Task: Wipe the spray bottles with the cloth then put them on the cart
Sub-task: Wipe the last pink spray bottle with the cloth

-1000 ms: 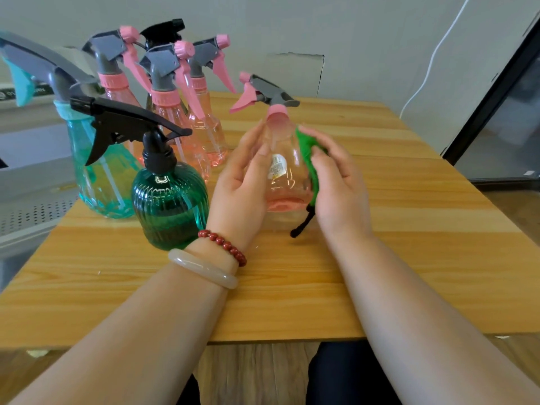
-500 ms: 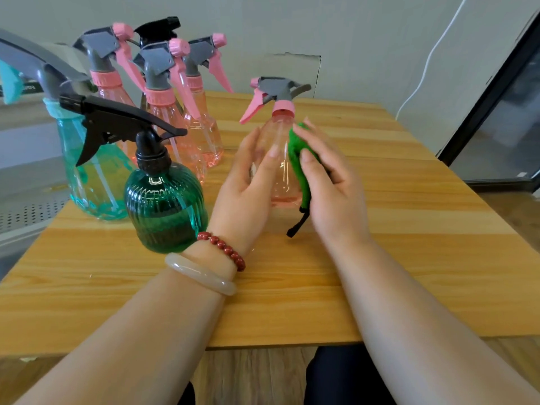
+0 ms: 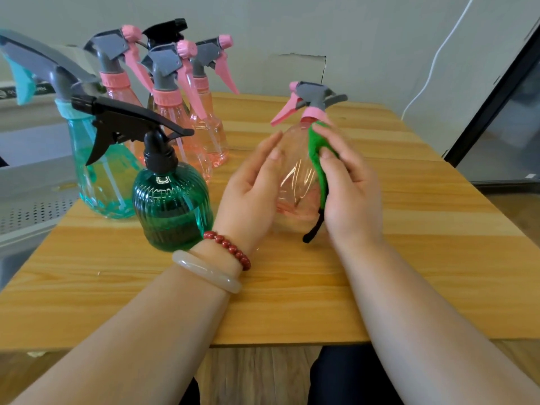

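Observation:
A clear pink spray bottle (image 3: 295, 182) with a grey and pink trigger head stands upright on the wooden table (image 3: 409, 229), between my hands. My left hand (image 3: 251, 194) cups its left side, thumb across the front. My right hand (image 3: 350, 194) presses a green cloth (image 3: 317, 153) against the bottle's right side, up to the pink collar. A black strip of the cloth hangs below my palm. To the left stand a dark green ribbed bottle (image 3: 172, 211), a teal bottle (image 3: 99, 182) and three more pink bottles (image 3: 204, 133).
A black trigger head (image 3: 166, 30) shows behind the pink bottles. A white perforated cart surface (image 3: 29, 211) lies left of the table. A white cable (image 3: 432, 62) runs down the wall, and a dark door frame (image 3: 496, 92) stands at the right.
The pink bottle has turned between my hands, so its label no longer shows. My right hand has slid the cloth up toward the neck.

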`<state>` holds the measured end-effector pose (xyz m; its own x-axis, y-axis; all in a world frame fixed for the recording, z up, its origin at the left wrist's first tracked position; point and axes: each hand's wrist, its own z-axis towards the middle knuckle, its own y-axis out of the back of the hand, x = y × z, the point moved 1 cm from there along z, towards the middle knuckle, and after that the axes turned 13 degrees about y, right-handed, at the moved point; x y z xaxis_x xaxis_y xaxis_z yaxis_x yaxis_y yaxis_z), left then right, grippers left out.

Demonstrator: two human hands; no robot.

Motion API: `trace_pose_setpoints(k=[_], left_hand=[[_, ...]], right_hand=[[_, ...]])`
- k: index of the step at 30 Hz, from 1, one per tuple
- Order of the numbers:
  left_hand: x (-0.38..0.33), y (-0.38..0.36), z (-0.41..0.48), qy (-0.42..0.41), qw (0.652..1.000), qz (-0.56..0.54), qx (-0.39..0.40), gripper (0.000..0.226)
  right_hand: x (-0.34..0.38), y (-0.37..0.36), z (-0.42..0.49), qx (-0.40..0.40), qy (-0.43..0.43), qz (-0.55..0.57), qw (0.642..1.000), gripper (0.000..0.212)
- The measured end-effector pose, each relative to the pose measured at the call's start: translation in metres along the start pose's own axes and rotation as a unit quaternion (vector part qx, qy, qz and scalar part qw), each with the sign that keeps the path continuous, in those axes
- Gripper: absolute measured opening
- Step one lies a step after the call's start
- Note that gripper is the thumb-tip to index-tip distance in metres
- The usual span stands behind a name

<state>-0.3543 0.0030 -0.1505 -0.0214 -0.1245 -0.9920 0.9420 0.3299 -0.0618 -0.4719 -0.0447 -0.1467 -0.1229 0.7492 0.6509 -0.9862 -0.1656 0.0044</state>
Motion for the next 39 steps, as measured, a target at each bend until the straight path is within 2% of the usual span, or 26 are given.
trace_pose_setpoints(k=[3,4,6,8,10,11,13,14,16,18,20,22,24,26,27,30,32,34,35,37,39], left_hand=[[0.000,0.005,0.004,0.030,0.998,-0.045,-0.030,0.022],[-0.001,0.006,0.005,0.031,0.998,-0.054,-0.033,0.021],[0.000,0.008,0.006,0.027,0.998,-0.058,-0.027,0.027],[0.001,0.006,0.005,0.023,0.998,-0.066,0.000,0.029],[0.003,0.003,0.004,0.018,0.998,-0.060,0.020,0.027],[0.003,0.001,0.003,0.019,0.997,-0.063,0.027,0.026],[0.004,-0.001,0.003,0.021,0.997,-0.072,0.033,0.028],[0.004,-0.001,0.003,0.022,0.996,-0.076,0.030,0.029],[0.004,0.002,0.006,0.023,0.997,-0.071,0.012,0.028],[0.006,0.008,0.010,0.034,0.996,-0.083,0.009,0.032],[0.006,0.012,0.010,0.086,0.985,-0.145,0.029,0.038],[0.001,0.011,0.006,0.100,0.982,-0.154,0.036,0.038],[-0.003,0.006,0.002,0.102,0.983,-0.151,0.022,0.033],[-0.005,0.001,0.000,0.094,0.984,-0.151,0.028,0.030],[-0.005,0.000,-0.001,0.086,0.986,-0.139,0.034,0.030],[-0.007,0.002,-0.002,0.038,0.998,-0.028,0.032,0.032],[-0.006,0.004,-0.002,0.007,0.999,0.035,-0.016,0.031],[-0.005,0.008,0.000,-0.010,0.997,0.052,-0.056,0.030],[-0.003,0.007,0.001,-0.008,0.997,0.053,-0.052,0.031],[-0.004,0.003,-0.002,0.008,0.999,0.049,-0.001,0.050],[0.001,-0.002,0.000,0.037,0.998,0.023,0.041,0.069]], right_hand=[[0.005,-0.003,-0.012,0.119,0.143,-0.083,0.979,0.027],[0.004,-0.005,-0.012,0.139,0.167,-0.091,0.972,0.026],[0.003,-0.008,-0.009,0.129,0.173,-0.110,0.970,0.027],[0.001,-0.007,-0.005,0.073,0.125,-0.117,0.983,0.028],[-0.001,-0.004,0.000,-0.022,0.016,-0.037,0.999,0.029],[-0.002,-0.003,0.002,-0.073,-0.039,0.027,0.996,0.029],[-0.002,0.000,0.002,-0.114,-0.071,0.069,0.989,0.030],[0.000,0.001,0.000,-0.093,-0.050,0.046,0.993,0.030],[0.003,-0.001,-0.006,0.002,0.046,-0.041,0.998,0.030],[0.005,-0.005,-0.012,0.097,0.151,-0.097,0.979,0.030],[0.004,-0.007,-0.012,0.137,0.196,-0.109,0.965,0.029],[0.002,-0.007,-0.007,0.102,0.152,-0.100,0.978,0.030],[0.000,-0.005,0.000,0.005,0.019,-0.013,1.000,0.029],[-0.001,-0.004,0.005,-0.060,-0.084,0.076,0.992,0.030],[-0.001,-0.003,0.006,-0.060,-0.102,0.095,0.988,0.030],[0.000,-0.005,0.004,-0.032,-0.097,0.105,0.989,0.030],[0.000,-0.004,0.004,-0.024,-0.072,0.055,0.996,0.029],[-0.001,-0.003,0.003,-0.032,-0.068,-0.006,0.997,0.030],[-0.004,-0.003,0.002,-0.052,-0.085,-0.012,0.995,0.030],[-0.009,-0.004,0.000,-0.075,-0.125,0.008,0.989,0.027],[-0.012,-0.004,-0.001,-0.053,-0.133,0.036,0.989,0.027]])
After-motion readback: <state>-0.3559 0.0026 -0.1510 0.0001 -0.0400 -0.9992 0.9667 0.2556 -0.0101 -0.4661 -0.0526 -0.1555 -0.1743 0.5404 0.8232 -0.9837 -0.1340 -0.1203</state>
